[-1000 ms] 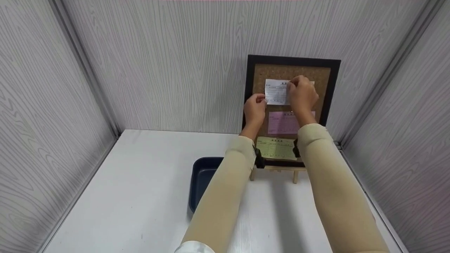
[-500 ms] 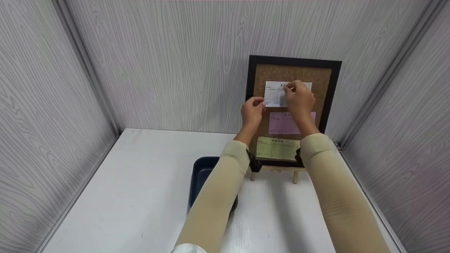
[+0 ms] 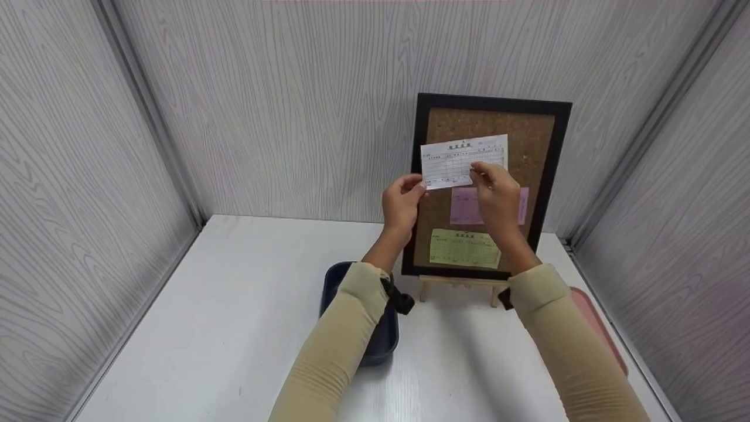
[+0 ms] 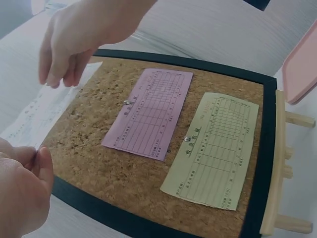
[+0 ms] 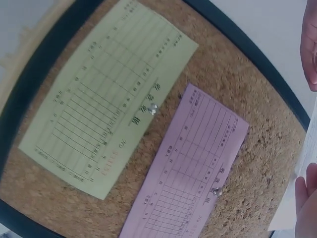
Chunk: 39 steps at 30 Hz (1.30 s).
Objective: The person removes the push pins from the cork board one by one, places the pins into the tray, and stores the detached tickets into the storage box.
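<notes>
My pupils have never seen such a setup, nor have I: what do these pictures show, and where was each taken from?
No machine here: a person works bare-handed. One view is taken from the head, looking forward and down; the other two from the wrists. The left hand pinches a white slip by its lower left corner. The right hand is in front of it; whether it touches is unclear. Behind stands a framed cork board on a wooden easel, with a pink slip and a green slip pinned to it. The white table also holds a blue tray and a pink tray.
</notes>
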{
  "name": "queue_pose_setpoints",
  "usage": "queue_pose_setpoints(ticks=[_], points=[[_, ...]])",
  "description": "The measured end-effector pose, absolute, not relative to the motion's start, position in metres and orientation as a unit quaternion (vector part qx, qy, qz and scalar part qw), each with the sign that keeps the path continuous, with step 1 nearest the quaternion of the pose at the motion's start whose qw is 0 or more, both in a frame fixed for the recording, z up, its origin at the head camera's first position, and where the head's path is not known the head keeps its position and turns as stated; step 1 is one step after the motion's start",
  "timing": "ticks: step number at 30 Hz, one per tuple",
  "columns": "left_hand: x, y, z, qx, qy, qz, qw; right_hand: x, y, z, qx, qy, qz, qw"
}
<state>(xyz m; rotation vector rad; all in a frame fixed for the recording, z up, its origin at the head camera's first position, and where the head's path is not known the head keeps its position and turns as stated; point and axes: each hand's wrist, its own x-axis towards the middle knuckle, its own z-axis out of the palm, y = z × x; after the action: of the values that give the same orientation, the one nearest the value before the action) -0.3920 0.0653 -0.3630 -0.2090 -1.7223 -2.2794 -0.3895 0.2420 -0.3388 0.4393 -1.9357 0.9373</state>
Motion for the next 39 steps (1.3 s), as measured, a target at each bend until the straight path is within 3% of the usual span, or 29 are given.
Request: queue_pose_setpoints(ticks=[9,15,33,39], points=[[-0.359,0.032,-0.393,-0.036,-0.584,-0.800,0.131,-0.348,0.258,-0.372,0.180,-0.775,0.412,0.445],[-0.328,0.001,-0.413,-0.021,-0.562,-0.812,0.156,-0.325,0.279,-0.395,0.159,-0.784,0.407,0.440],[-0.251,-0.033,-0.487,0.073,-0.517,-0.837,0.164,-0.260,0.359,-0.478,-0.061,-0.818,0.443,0.362],[-0.233,-0.040,-0.510,0.110,-0.506,-0.840,0.162,-0.243,0.387,-0.513,-0.092,-0.824,0.442,0.342]])
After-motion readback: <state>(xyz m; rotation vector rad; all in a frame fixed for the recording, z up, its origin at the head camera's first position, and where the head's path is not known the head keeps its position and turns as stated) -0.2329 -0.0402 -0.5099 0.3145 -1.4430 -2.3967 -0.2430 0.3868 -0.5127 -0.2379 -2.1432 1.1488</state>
